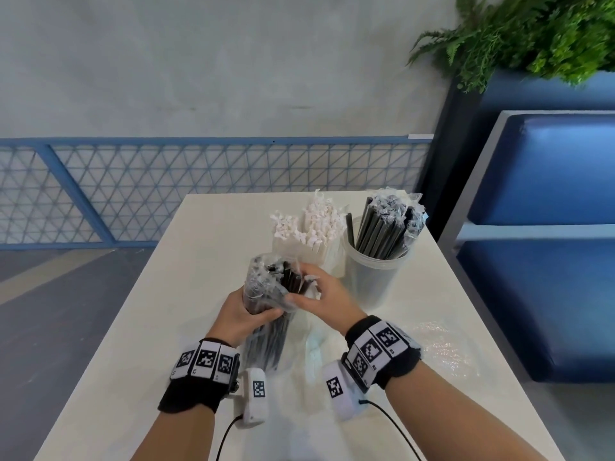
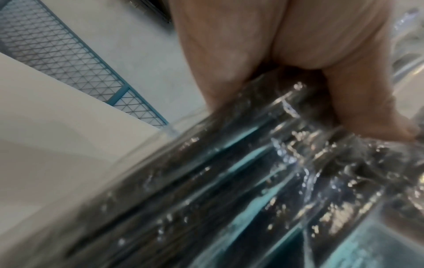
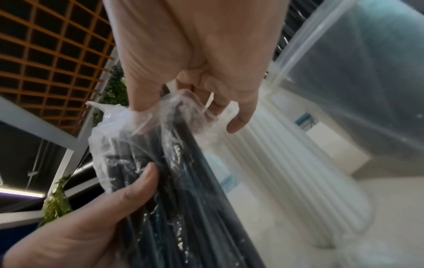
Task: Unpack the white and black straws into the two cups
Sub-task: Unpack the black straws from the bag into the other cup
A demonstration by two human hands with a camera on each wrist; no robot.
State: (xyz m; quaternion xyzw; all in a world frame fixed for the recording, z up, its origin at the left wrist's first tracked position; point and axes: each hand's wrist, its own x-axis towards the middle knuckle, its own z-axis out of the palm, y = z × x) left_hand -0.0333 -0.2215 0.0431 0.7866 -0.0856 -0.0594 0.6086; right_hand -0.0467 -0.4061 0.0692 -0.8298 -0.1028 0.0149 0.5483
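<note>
Black straws in a clear plastic pack [image 1: 266, 301] stand nearly upright over the white table [image 1: 186, 261], in front of the two cups and between both hands. Each straw is thin, dark and sealed in its own shiny crinkled wrapper, and the outer bag is torn open at the top, where a few bare black ends show. The left hand [image 1: 241, 314] is wrapped around the middle of the pack, with the thumb [image 3: 140, 183] pressed across the plastic. The right hand [image 1: 321, 294] pinches some straws at the open top of the pack with curled fingers [image 3: 201, 87].

Behind the pack, the clear cup [image 1: 374, 277] on the right holds black straws [image 1: 386, 227] that lean and fan out above its rim. Just left of this cup, white paper-wrapped straws [image 1: 309, 231] stand in a tight bunch with twisted paper tips; their cup is mostly hidden behind them. An empty crumpled plastic wrap [image 1: 439, 347] lies on the table to the right of the pack, near the right wrist.
</note>
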